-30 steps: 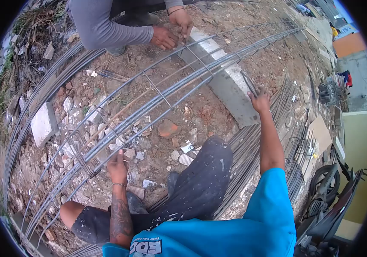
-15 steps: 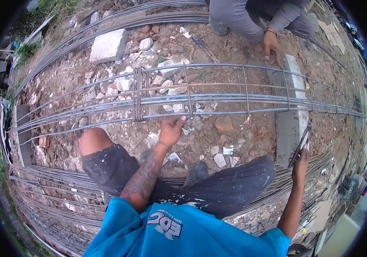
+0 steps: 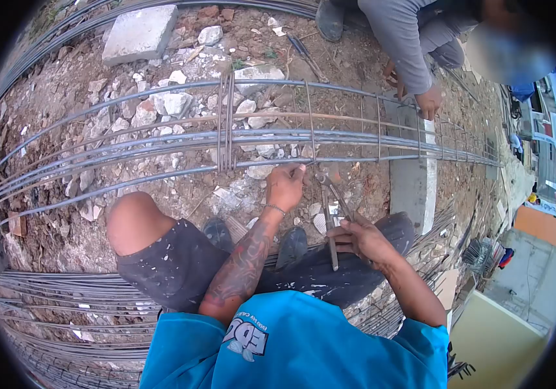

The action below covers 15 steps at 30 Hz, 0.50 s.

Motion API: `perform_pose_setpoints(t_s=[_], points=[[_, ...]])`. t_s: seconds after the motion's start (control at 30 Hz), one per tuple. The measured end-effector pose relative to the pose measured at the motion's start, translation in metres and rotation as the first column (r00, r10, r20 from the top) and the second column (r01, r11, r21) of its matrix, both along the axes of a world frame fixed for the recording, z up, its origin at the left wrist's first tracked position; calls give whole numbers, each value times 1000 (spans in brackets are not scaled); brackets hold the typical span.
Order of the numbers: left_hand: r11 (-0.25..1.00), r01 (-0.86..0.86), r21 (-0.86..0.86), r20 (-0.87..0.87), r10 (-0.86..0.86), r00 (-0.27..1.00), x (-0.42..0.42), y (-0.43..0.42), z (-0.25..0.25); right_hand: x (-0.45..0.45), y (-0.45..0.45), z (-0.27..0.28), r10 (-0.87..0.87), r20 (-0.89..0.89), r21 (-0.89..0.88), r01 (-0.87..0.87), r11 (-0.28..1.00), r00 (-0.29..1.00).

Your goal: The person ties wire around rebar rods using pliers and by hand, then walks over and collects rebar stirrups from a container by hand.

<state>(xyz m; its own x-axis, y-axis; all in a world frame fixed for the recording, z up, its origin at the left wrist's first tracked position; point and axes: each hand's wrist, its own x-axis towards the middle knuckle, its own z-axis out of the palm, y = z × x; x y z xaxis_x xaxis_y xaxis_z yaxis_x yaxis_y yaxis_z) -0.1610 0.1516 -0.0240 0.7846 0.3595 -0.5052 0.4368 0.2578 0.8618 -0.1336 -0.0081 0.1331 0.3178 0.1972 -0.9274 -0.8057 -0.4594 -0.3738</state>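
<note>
Right grip (image 3: 365, 240): pincers (image 3: 326, 207) held | left grip (image 3: 285, 186): nearest bar (image 3: 349, 159) just beyond, possibly touching

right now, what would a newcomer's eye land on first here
Probably the long rebar cage, stretching across nearly the whole view. Just below it, near the middle, the right hand holds long-handled pincers, spread open, beside the left hand at the cage's near bar. At the upper left, a pale block also stands out.
</note>
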Motion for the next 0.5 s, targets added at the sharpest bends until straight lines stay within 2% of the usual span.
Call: perform_pose_setpoints(t_s=[0.03,0.13,0.27,0.4,0.47,0.5], points=[[999,13,35,9,-13,1000,1,1,0,-1,6,-1,65,21,-55,-63,996,998],[998,51,26,17,-51,999,1,7,8,-1,21,1,68,31,-102,-64,993,997],[999,-2,-41,54,4,999,2,4,2,-3,34,6,104,22,-165,-99,981,994],[998,54,-21,-14,-54,998,4,6,2,-9,35,1,78,23,-163,-73,984,997],[998,64,-11,-22,-64,998,4,4,-1,-12,36,0,146,61,-169,-134,976,987],[998,42,49,13,-43,999,3,3,-3,-13,35,-1,144,57,-168,-132,977,988]])
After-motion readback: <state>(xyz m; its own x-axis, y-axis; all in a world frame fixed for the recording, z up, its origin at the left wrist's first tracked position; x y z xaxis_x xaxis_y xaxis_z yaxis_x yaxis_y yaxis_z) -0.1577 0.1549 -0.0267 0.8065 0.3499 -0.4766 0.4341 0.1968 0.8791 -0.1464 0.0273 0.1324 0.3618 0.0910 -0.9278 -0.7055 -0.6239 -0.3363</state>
